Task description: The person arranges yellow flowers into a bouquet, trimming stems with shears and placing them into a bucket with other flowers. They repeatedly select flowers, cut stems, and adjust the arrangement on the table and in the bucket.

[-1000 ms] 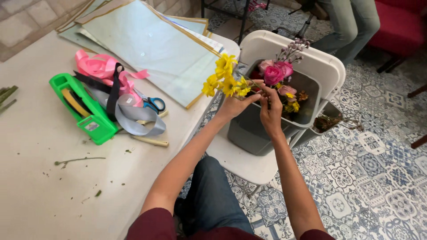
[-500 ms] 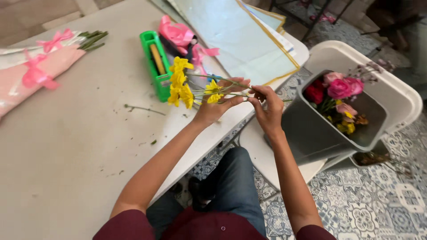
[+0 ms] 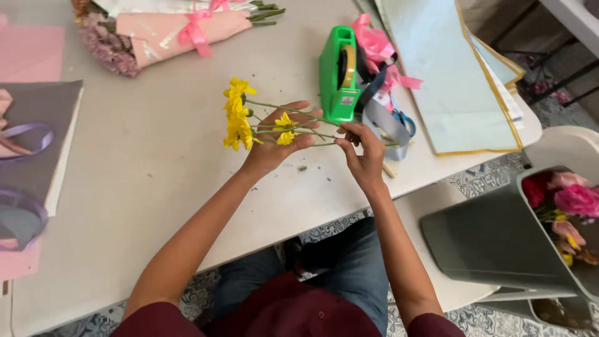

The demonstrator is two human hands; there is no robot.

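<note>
Over the pale grey bench [image 3: 156, 181], the yellow flower stems [image 3: 274, 125] are lying across the left hand [image 3: 274, 140], blooms pointing left and the thin green stalks running right toward the right hand [image 3: 362, 153]. Left grip is a loose cradle: palm up, fingers half curled under the stalks just behind the blooms, not clamped. Right grip is a pinch, fingertips [image 3: 346, 134] together on the bare stalk ends.

Handling-wise these look super light and floppy. Stalks are wiry and thin, so I'd guess they bend or snap if squeezed hard, and the small ruffled petals would bruise or shed easily. Best place to hold seems to be the bare stem below the leaves, never the heads.

Stuff around: a bright green tape dispenser [image 3: 337, 75], hard glossy plastic, sits just past the hands, with pink ribbon [image 3: 374, 43] and grey ribbon [image 3: 387, 122] piled against it, both satiny. A blue scissor handle [image 3: 405, 118] peeks out there too. Farther right are pale wrapping sheets with gold edging [image 3: 455, 81], flat and smooth. Top left is a finished bouquet in pink paper [image 3: 175, 28] tied with a pink bow. Off the bench on the right, a grey bucket [image 3: 499, 243] holds pink and red roses [image 3: 568, 196]. Little green trimmings are scattered on the bench near the hands.
</note>
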